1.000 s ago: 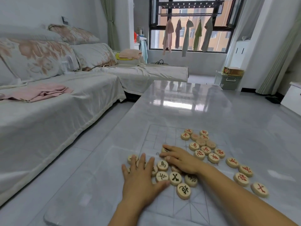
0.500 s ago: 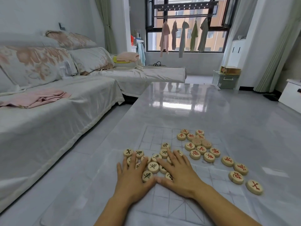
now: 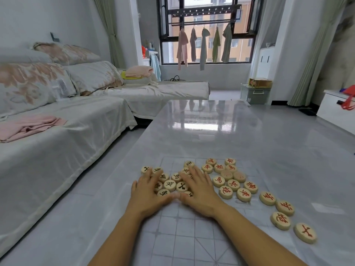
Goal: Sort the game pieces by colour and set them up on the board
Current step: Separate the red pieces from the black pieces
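We note both hands lying palm down on the table (image 3: 211, 135), fingers straight and slightly fanned, gripping nothing. The left hand (image 3: 148, 194) and the right hand (image 3: 199, 191) sit side by side, thumbs angled toward each other and nearly meeting. Between and beneath them lie the black-lettered pieces (image 3: 170, 184), round pale wooden discs packed close, several touching. The fingertips of both hands rest on the top of this cluster. A few of these discs show beyond the left hand's fingers and one beyond the right hand's, and we cannot tell how many lie hidden under the palms. Just to the right of the right hand lie the red-lettered pieces (image 3: 233, 184), a loose bunch lying flat, apart from the black group, most with faces up and two showing only faint marks. Further right of that hand and nearer to us, the outlying red pieces (image 3: 284, 207), four of them, trail off in a curved line. The board (image 3: 184, 237), a pale translucent sheet ruled with grid lines, runs under both wrists and out past the fingertips. No disc stands in order on it. Well to the left of the left hand is a covered sofa (image 3: 67, 141) with a folded pink cloth (image 3: 28, 127) on it.
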